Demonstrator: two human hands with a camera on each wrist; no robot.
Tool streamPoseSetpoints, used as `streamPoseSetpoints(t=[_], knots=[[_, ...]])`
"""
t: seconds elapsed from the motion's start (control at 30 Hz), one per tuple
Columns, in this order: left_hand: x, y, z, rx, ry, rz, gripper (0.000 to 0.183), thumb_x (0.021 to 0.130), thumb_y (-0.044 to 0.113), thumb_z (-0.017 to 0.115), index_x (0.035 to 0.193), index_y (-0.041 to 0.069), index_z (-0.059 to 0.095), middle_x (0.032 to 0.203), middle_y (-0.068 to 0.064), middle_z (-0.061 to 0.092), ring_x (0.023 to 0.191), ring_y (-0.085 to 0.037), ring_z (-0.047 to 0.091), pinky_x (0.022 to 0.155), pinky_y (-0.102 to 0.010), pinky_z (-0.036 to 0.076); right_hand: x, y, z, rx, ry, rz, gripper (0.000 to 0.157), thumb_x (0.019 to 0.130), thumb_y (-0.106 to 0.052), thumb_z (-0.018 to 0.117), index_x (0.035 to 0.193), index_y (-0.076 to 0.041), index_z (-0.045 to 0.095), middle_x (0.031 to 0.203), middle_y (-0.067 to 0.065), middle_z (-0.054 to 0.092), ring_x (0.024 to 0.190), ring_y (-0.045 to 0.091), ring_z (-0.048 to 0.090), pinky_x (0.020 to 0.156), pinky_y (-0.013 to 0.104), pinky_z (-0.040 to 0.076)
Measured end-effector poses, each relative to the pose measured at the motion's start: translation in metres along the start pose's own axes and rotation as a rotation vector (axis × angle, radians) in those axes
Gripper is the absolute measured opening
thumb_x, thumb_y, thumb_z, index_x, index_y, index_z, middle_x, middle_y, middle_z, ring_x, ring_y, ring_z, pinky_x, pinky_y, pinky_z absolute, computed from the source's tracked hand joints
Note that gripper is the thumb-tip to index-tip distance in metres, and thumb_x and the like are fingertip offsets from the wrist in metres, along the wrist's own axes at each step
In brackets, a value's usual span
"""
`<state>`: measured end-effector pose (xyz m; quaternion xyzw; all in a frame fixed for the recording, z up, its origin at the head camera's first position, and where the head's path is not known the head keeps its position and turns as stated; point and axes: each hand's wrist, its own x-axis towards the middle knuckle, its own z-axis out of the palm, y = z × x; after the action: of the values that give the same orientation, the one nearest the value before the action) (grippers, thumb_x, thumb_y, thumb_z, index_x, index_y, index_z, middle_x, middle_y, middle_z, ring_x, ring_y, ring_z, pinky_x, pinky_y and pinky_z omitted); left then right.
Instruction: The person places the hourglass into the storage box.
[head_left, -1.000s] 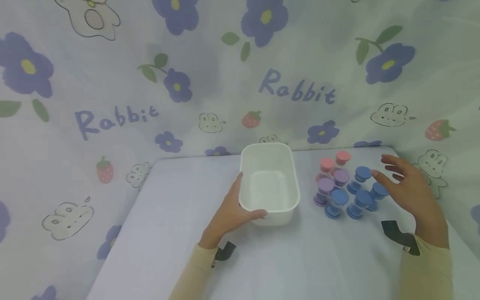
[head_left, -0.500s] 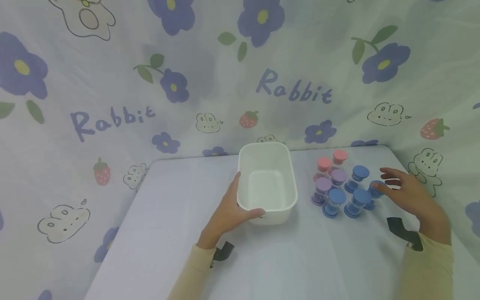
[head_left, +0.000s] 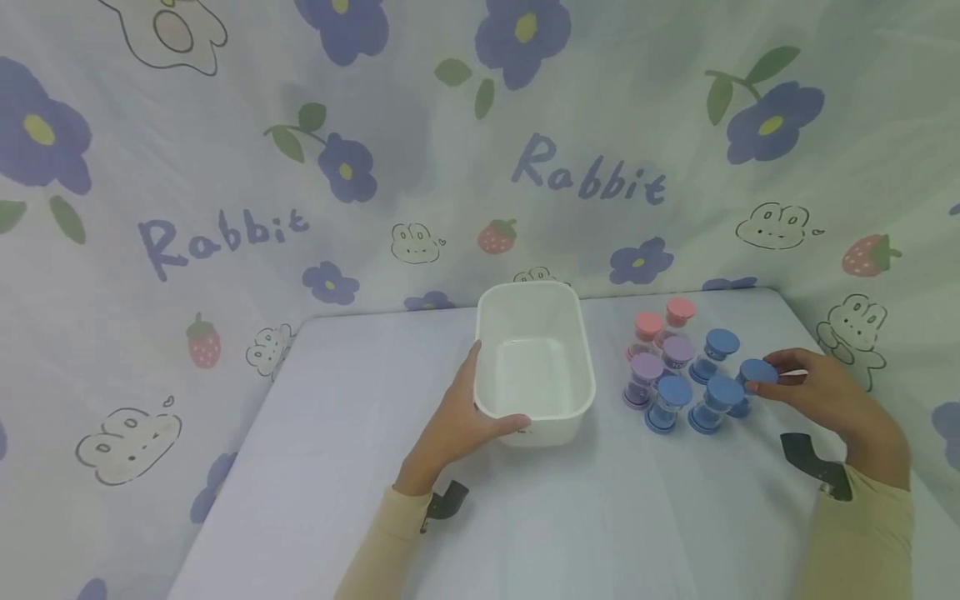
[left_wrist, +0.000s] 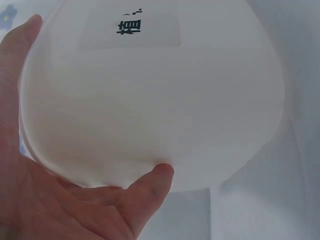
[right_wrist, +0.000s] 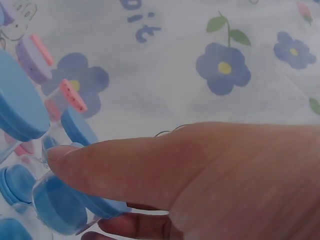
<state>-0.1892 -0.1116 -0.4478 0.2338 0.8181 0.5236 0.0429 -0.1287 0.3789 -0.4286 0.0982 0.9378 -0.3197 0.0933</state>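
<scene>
In the head view my left hand [head_left: 453,427] holds a white plastic tub [head_left: 558,432] at its front left corner. The left wrist view has the thumb [left_wrist: 152,190] pressed on the tub's wall and the fingers along its side. My right hand [head_left: 836,398] pinches the rightmost blue sand timer [head_left: 759,370] near its top cap, thumb in front and fingers behind. Beside it stand other blue timers [head_left: 724,392], two purple ones [head_left: 647,367] and two pink ones [head_left: 680,311]. In the right wrist view the thumb covers part of the gripped timer [right_wrist: 60,205].
A white cloth covers the table [head_left: 360,450]. Behind it hangs a patterned curtain [head_left: 450,167] with flowers and rabbits, close to the table's back edge. The tub's inside [head_left: 531,375] shows only its bare floor. The timers stand close together.
My right hand has come down to the rightmost blue sand timer, and its thumb and fingers have closed on the cap. The left hand keeps its hold on the tub.
</scene>
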Motion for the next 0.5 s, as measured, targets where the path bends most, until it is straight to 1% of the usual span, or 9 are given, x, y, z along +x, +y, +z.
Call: streamPoseSetpoints(t=[0.13, 0.27, 0.4, 0.5], knots=[[0.0007, -0.0006, -0.0003, -0.007, -0.004, 0.013, 0.125, 0.070, 0.046, 0.095, 0.165, 0.031, 0.015, 0.153, 0.000, 0.048, 0.133, -0.027, 0.053, 0.106, -0.049, 0.051, 0.0001, -0.0004, 0.0004, 0.003, -0.004, 0.010, 0.092, 0.092, -0.059, 0.071, 0.144, 0.011, 0.042, 0.143, 0.038, 0.045, 0.125, 0.057, 0.051, 0.090, 0.066, 0.051], [0.0005, -0.0011, -0.0001, -0.011, -0.002, 0.008, 0.125, 0.070, 0.046, 0.095, 0.165, 0.032, 0.015, 0.152, 0.005, 0.048, 0.132, -0.023, 0.054, 0.106, -0.048, 0.051, 0.0002, -0.0004, 0.0000, 0.009, -0.010, 0.029, 0.093, 0.091, -0.062, 0.070, 0.144, 0.010, 0.042, 0.145, 0.038, 0.043, 0.126, 0.057, 0.048, 0.090, 0.069, 0.048], [0.0000, -0.0009, 0.0002, -0.023, 0.000, -0.006, 0.126, 0.070, 0.045, 0.096, 0.165, 0.033, 0.014, 0.152, 0.008, 0.047, 0.132, -0.019, 0.053, 0.106, -0.048, 0.051, 0.0018, 0.0016, 0.0004, 0.010, -0.006, 0.036, 0.093, 0.092, -0.062, 0.069, 0.146, 0.009, 0.041, 0.146, 0.038, 0.043, 0.126, 0.057, 0.047, 0.091, 0.070, 0.046], [-0.0007, -0.0007, 0.0001, -0.030, 0.004, -0.006, 0.125, 0.070, 0.044, 0.096, 0.165, 0.034, 0.014, 0.153, 0.005, 0.047, 0.133, -0.024, 0.053, 0.106, -0.050, 0.051, 0.0031, 0.0031, 0.0013, 0.019, 0.002, 0.035, 0.095, 0.092, -0.062, 0.069, 0.147, 0.008, 0.040, 0.147, 0.038, 0.042, 0.126, 0.056, 0.047, 0.091, 0.070, 0.046]])
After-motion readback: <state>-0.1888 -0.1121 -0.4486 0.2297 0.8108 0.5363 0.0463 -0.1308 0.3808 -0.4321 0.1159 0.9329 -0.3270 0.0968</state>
